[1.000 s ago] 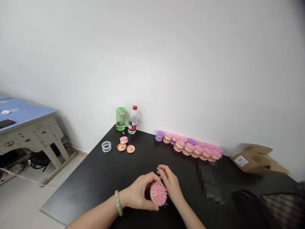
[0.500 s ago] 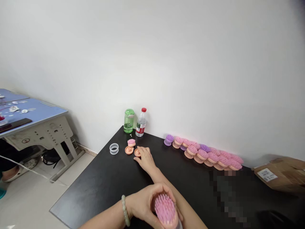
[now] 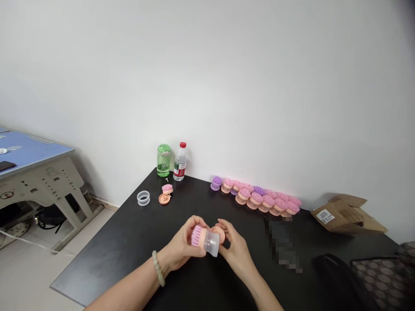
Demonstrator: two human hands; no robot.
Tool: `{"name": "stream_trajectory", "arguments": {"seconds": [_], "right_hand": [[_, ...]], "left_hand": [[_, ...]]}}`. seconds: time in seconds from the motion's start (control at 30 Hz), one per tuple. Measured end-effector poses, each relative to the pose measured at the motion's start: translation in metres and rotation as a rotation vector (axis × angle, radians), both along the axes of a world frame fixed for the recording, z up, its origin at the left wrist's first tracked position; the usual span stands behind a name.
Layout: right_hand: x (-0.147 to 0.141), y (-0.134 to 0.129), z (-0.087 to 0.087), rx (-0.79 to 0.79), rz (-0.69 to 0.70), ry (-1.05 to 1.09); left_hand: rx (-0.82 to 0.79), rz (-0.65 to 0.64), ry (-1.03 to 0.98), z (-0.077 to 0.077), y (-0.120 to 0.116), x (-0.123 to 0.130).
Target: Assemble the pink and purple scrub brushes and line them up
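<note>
Left hand [image 3: 180, 244] grips a pink bristle brush [image 3: 198, 236]; right hand [image 3: 236, 252] holds an orange cap [image 3: 219, 233].

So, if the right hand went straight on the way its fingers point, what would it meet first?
The peach plastic disc; the right hand seems already on it. Next, depth unclear, comes the clear cup on the pink brush.

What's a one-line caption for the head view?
Left hand grips a pink brush with a clear cup; right hand holds an orange disc.
</note>
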State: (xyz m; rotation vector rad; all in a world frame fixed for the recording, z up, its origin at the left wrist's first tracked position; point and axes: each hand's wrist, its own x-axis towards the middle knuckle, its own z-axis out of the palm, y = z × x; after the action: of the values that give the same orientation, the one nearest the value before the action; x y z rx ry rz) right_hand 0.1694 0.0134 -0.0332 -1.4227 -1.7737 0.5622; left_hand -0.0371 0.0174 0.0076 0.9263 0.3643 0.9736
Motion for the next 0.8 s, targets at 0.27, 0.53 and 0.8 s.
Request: {"name": "stream_trajectory", "arguments": {"seconds": [0.27, 0.53, 0.8], "right_hand": [[-0.007, -0.03, 0.016, 0.004, -0.031, 0.105], [-0.006, -0.031, 0.004, -0.045, -0.049, 0.242], [-0.004, -0.034, 0.02, 0.212, 0.042, 0.11]], "left_hand": [[0.033, 0.117, 0.238, -0.013, 0.006, 0.0], [0.059, 0.059, 0.293, -0.013, 0.007, 0.002], [0.086, 0.021, 0.311, -0.006, 0.005, -0.001]]}}
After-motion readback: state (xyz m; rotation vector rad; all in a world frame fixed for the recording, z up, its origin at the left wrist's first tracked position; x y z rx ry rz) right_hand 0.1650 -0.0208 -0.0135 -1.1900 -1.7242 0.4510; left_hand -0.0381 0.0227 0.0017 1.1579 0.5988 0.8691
